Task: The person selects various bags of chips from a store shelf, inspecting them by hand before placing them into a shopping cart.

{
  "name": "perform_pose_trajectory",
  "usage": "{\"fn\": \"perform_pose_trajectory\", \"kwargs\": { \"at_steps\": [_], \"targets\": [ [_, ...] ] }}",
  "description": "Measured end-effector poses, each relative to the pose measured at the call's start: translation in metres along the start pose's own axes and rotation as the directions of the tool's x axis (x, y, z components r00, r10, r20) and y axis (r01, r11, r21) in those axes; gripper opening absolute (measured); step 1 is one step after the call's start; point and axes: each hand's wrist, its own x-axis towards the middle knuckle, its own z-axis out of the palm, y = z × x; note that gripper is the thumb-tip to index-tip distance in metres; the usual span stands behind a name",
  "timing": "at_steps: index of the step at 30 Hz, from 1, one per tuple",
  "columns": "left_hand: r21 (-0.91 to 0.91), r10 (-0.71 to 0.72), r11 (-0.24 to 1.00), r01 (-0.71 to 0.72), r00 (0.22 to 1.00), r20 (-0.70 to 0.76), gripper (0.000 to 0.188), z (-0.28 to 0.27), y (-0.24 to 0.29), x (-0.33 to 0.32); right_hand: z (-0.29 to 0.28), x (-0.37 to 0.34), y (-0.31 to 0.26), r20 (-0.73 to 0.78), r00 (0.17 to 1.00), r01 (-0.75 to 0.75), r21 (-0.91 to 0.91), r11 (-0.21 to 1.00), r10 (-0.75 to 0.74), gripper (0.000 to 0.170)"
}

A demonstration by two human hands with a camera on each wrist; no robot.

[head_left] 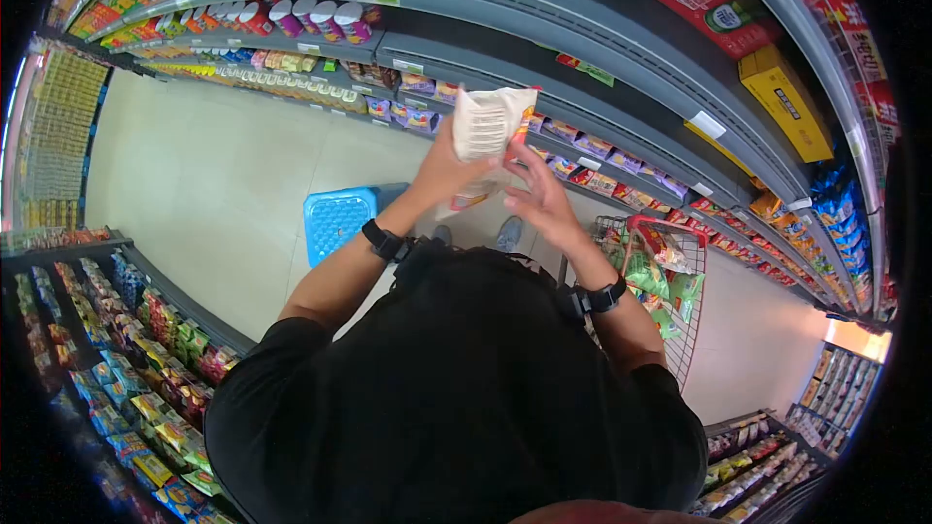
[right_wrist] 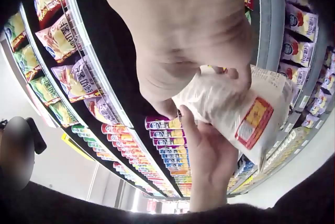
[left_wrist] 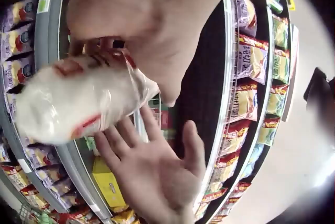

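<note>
A white snack bag (head_left: 485,126) with red and yellow printing is held up in front of the body. My left hand (head_left: 454,170) grips it, fingers wrapped around its side, as the left wrist view shows the bag (left_wrist: 68,98) below that hand. My right hand (head_left: 544,199) is at the bag's right edge with its fingers spread. Seen from the left wrist, the right hand (left_wrist: 157,174) faces palm up with straight fingers, fingertips right by the bag. In the right wrist view the bag (right_wrist: 251,114) shows a red and yellow label.
Shelves ahead carry chip bags, cans and a yellow box (head_left: 784,105). A wire shopping cart (head_left: 694,330) with several packages stands at my right. A blue stool (head_left: 340,218) is on the floor at left. More snack shelves (head_left: 126,369) stand behind on the left.
</note>
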Motion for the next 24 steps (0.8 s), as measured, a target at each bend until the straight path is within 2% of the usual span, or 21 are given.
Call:
{"fn": "perform_pose_trajectory", "kwargs": {
  "at_steps": [2,3,5,6,9,10,13,15,18,20,24],
  "targets": [
    [-0.042,-0.184,0.982,0.185,0.983,0.02,0.055,0.007,0.016,0.012,-0.023,0.0,-0.006,0.1,0.995,0.005,0.004,1.0,-0.006,0.075],
    [-0.058,-0.27,0.961,0.272,0.962,0.027,0.053,0.011,0.022,0.018,-0.038,0.002,-0.002,-0.019,1.0,0.018,-0.033,0.999,-0.018,0.074],
    [-0.091,-0.239,0.966,0.244,0.969,0.064,0.045,0.023,0.023,0.026,-0.067,0.007,0.017,-0.26,0.965,0.021,-0.105,0.994,-0.048,0.072],
    [-0.122,-0.241,0.96,0.252,0.966,0.096,0.045,0.031,0.032,0.027,-0.073,0.009,0.016,-0.317,0.941,0.108,-0.058,0.992,-0.121,0.065],
    [-0.164,-0.232,0.953,0.254,0.962,0.14,0.041,0.054,0.035,0.029,-0.091,0.004,0.009,-0.099,0.994,-0.013,0.276,0.961,0.042,0.061],
    [-0.172,-0.226,0.953,0.249,0.964,0.144,0.04,0.062,0.035,0.031,-0.094,0.003,0.019,-0.1,0.995,0.005,0.183,0.983,0.014,0.06],
    [-0.207,-0.296,0.925,0.319,0.946,0.133,0.039,0.078,0.041,0.036,-0.101,0.01,0.029,-0.144,0.972,-0.124,0.349,0.929,0.184,0.059],
    [-0.236,-0.367,0.893,0.385,0.923,0.118,0.042,0.08,0.035,0.037,-0.102,0.015,0.024,-0.101,0.958,-0.184,0.495,0.849,0.267,0.056],
    [-0.291,-0.433,0.848,0.442,0.896,0.1,0.045,0.08,0.038,0.046,-0.104,0.027,0.018,-0.055,0.943,-0.246,0.549,0.799,0.328,0.05],
    [-0.331,-0.436,0.826,0.456,0.889,0.136,0.046,0.074,0.023,0.057,-0.103,0.035,0.017,-0.043,0.91,-0.317,0.569,0.759,0.412,0.047],
    [-0.4,-0.481,0.757,0.517,0.855,0.195,0.049,0.051,0.0,0.075,-0.086,0.056,0.01,-0.038,0.877,-0.363,0.6,0.713,0.479,0.047]
  ]
}}
